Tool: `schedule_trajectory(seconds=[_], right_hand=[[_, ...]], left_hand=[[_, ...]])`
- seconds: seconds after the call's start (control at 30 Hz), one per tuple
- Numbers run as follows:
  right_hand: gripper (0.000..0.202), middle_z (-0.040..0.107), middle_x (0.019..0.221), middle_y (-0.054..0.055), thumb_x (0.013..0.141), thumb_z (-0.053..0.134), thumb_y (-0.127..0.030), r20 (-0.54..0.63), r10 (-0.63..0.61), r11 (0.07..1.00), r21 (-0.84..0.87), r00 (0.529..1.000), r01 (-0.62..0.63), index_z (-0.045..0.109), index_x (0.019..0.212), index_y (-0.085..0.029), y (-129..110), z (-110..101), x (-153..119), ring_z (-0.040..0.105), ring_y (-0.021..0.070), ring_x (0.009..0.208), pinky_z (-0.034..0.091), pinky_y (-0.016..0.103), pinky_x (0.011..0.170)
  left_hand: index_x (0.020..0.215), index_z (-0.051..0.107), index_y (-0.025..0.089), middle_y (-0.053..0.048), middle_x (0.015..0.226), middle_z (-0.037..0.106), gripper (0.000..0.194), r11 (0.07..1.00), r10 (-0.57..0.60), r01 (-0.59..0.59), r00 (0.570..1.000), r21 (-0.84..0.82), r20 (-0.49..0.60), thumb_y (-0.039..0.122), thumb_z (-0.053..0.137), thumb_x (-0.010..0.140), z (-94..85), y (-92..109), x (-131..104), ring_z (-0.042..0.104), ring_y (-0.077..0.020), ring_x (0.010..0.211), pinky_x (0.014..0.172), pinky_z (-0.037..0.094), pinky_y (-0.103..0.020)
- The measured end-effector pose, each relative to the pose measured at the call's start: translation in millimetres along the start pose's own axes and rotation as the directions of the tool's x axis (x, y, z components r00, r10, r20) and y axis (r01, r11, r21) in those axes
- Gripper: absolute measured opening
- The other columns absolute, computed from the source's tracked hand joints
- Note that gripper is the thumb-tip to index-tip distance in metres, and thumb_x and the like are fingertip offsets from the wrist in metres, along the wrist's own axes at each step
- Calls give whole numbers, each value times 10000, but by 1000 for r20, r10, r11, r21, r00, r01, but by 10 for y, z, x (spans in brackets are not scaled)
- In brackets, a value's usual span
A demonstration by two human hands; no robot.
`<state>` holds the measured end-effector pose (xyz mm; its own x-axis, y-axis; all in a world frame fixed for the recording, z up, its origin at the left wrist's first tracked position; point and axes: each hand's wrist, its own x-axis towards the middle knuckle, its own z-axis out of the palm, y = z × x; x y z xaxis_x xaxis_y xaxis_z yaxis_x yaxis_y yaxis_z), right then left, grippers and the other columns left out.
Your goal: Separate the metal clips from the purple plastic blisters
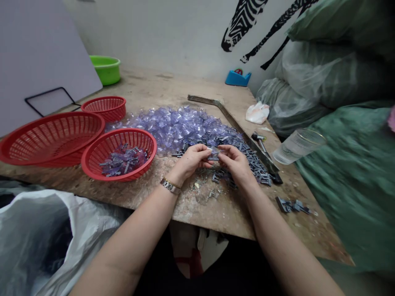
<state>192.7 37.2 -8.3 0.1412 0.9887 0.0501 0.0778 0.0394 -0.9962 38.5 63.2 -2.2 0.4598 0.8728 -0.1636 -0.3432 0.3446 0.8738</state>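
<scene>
Between my hands is a small clear plastic piece (213,153), gripped at both sides. My left hand (195,159), with a metal watch band (170,186) at the wrist, pinches its left end. The fingertips of my right hand (235,161) close on its right end. Some grey shows along the piece's lower edge, too small to make out. Just beyond lies a heap of clear purple-tinted plastic pieces (175,125). Loose small grey plastic parts (256,164) spread to the right of my hands.
A red basket (148,160) on the left holds purple and grey pieces. Two more red baskets (101,123) (105,100) stand behind it. A metal bar (230,117) borders the heap. Rightward are a hammer (261,142), a glass (298,146) and green sacks (348,164). A white bag (77,230) hangs front left.
</scene>
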Motion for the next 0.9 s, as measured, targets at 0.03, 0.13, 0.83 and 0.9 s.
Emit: schedule_trajectory(seconds=[0.03, 0.13, 0.83, 0.9], right_hand=[[312, 604, 645, -42, 609, 685, -364, 5, -21, 999, -36, 1000, 22, 652, 873, -200, 9, -5, 2, 503, 104, 558, 400, 247, 548], [247, 646, 678, -15, 645, 641, -361, 29, -72, 983, -165, 997, 76, 681, 815, -186, 34, -20, 6, 527, 116, 582, 419, 265, 579], [329, 592, 644, -58, 581, 765, -381, -166, 9, 993, 115, 986, 10, 558, 771, -210, -8, -35, -52, 602, 106, 556, 496, 233, 553], [307, 592, 633, -57, 599, 754, -380, -145, -9, 997, 77, 989, 20, 555, 761, -212, 1, -34, -57, 599, 109, 555, 500, 238, 556]], left_hand=[[750, 506, 119, 38, 638, 539, 126, 1000, 11, -11, 1000, 15, 0, 127, 602, 832, 3, -6, 0, 597, -63, 518, 495, 476, -162], [751, 514, 119, 39, 659, 538, 157, 998, 43, -44, 999, 53, 11, 166, 655, 800, 6, -9, -8, 586, -57, 534, 503, 480, -162], [754, 540, 138, 26, 703, 524, 197, 965, 79, -97, 993, 243, 82, 283, 673, 743, 54, 44, -106, 585, -79, 648, 524, 444, -167], [748, 541, 136, 22, 703, 526, 225, 965, 94, -118, 989, 234, 111, 304, 690, 730, 57, 42, -107, 591, -84, 662, 534, 449, -169]])
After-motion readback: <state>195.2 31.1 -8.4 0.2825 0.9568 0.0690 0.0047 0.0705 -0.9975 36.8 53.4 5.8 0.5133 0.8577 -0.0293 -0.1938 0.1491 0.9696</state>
